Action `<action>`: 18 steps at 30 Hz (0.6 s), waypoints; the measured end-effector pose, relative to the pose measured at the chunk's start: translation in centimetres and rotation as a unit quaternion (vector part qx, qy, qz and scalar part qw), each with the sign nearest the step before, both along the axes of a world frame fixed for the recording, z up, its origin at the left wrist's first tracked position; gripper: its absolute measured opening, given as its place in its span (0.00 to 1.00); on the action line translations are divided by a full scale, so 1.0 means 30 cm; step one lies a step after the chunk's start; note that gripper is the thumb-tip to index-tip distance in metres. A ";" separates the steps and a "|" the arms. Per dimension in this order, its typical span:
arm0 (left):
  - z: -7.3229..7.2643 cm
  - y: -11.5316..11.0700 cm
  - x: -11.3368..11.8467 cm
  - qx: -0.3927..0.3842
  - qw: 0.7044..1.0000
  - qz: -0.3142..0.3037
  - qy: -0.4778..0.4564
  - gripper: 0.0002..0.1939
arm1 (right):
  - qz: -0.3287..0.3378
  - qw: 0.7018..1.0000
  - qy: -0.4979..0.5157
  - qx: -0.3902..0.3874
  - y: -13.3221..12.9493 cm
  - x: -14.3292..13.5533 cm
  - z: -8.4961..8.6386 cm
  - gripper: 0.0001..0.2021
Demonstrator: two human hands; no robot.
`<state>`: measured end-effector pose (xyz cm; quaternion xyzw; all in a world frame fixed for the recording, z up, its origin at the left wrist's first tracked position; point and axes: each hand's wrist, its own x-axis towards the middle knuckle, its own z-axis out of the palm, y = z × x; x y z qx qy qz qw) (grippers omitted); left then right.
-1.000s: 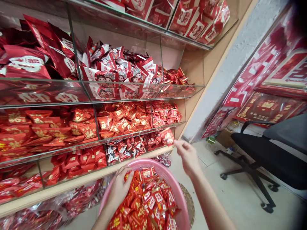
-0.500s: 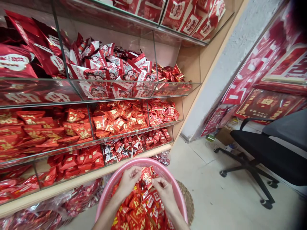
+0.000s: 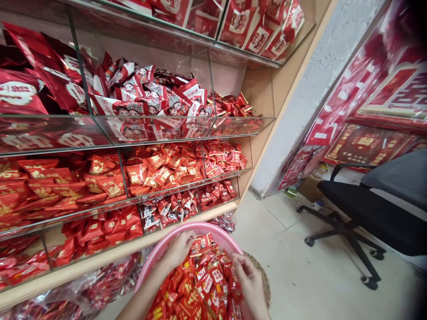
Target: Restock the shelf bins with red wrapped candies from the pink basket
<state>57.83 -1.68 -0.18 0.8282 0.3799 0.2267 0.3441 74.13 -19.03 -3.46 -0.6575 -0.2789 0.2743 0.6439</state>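
Note:
A pink basket (image 3: 154, 258) at the bottom centre holds many small red and gold packets (image 3: 187, 284). My left hand (image 3: 182, 248) is over the basket's back left part, its fingers closed at the edge of a red packet (image 3: 202, 243) that lies on the heap. At the right rim my right hand (image 3: 246, 273) has thumb and fingers pinched together; whatever is between them, if anything, is too small to name.
Glass-fronted shelves (image 3: 147, 195) full of red packets stand behind and left of the basket. Bagged packets (image 3: 86, 289) lie under the bottom shelf. A round woven mat (image 3: 263, 278) shows beside the basket. A black office chair (image 3: 363, 204) stands at the right.
My right hand has moved right, away from the packet, to the basket's rim. My left hand stays near the packet, which now lies lower against the heap. The view has shifted slightly.

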 end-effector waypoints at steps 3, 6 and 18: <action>0.005 -0.003 0.018 0.031 0.996 -0.065 0.048 0.11 | -0.021 1.000 -0.007 -0.008 -0.017 0.022 0.001 0.16; 0.012 0.011 0.029 0.058 0.995 -0.071 0.026 0.14 | -0.036 0.999 -0.019 -0.010 -0.017 0.031 0.012 0.17; 0.023 0.091 -0.125 0.226 0.973 0.051 0.001 0.16 | -0.017 0.997 -0.071 0.011 0.045 0.062 0.033 0.18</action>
